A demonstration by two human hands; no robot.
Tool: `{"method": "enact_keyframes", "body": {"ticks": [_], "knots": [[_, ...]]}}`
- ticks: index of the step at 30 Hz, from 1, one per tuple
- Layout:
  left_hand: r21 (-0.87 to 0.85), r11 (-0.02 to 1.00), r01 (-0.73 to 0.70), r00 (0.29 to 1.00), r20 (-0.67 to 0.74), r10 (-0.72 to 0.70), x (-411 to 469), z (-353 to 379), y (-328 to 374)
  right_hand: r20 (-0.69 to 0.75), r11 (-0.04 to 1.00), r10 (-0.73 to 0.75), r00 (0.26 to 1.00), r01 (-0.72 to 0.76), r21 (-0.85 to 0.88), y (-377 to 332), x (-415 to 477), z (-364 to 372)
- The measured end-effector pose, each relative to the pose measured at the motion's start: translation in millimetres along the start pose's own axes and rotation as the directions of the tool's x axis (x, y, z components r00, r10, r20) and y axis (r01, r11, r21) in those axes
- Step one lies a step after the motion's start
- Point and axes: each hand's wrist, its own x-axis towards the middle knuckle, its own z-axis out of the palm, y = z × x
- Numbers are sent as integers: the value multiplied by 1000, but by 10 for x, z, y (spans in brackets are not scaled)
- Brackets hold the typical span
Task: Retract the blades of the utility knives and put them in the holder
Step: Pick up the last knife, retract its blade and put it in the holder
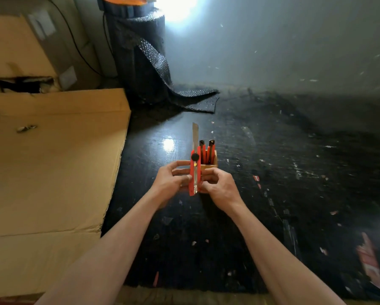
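A red utility knife (195,176) stands upright between both hands, just in front of a small wooden holder (211,165) on the dark tabletop. Its steel blade (195,136) is extended, sticking well up past the red body, and a round black lock wheel (194,157) sits near the top of the handle. The left hand (170,180) grips the knife from the left side, fingers curled behind the body and the thumb pressed on its front face. The right hand (217,186) clasps the lower right edge of the handle, fingers bent in against it.

Directly behind the held knife, the holder contains other red utility knives (207,151) standing upright with their black tips up and no blade showing.

The black work surface (261,194) is scuffed and speckled with pale scraps and bits of tape. To the left lies a large flattened cardboard sheet (52,161), its edge overlapping the surface, with more cardboard boxes (15,47) stacked beyond it. At the back stands a roll of dark bubble wrap (138,58), its loose end trailing across the tabletop, under a bright glare on the wall.
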Motion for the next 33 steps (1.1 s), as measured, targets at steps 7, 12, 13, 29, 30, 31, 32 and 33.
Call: {"method": "enact_keyframes", "body": {"ticks": [7, 12, 13, 29, 30, 31, 32, 33], "knots": [[-27, 990, -142, 988, 60, 143, 12, 153, 693, -76, 986, -163, 984, 159, -57, -586, 79, -348], [-43, 975, -218, 971, 95, 221, 19, 261, 940, -203, 911, -361, 910, 298, -285, -980, 141, -485], [-41, 973, -227, 968, 100, 230, 6, 291, 980, -211, 887, -406, 889, 328, -326, -1050, 160, -503], [-60, 936, -346, 936, 40, 349, 18, 282, 1469, -163, 838, -442, 882, 341, -425, -1364, 193, -538], [-57, 937, -344, 937, 36, 347, 27, 273, 1482, -162, 843, -437, 885, 340, -417, -1351, 180, -532], [-54, 938, -343, 938, 32, 345, 32, 269, 1497, -161, 847, -433, 887, 339, -410, -1338, 168, -527], [-47, 938, -345, 938, 28, 346, 37, 266, 1513, -160, 850, -428, 889, 336, -406, -1326, 157, -521], [-37, 937, -348, 937, 27, 349, 41, 268, 1526, -164, 854, -422, 891, 331, -402, -1313, 143, -515]]}}
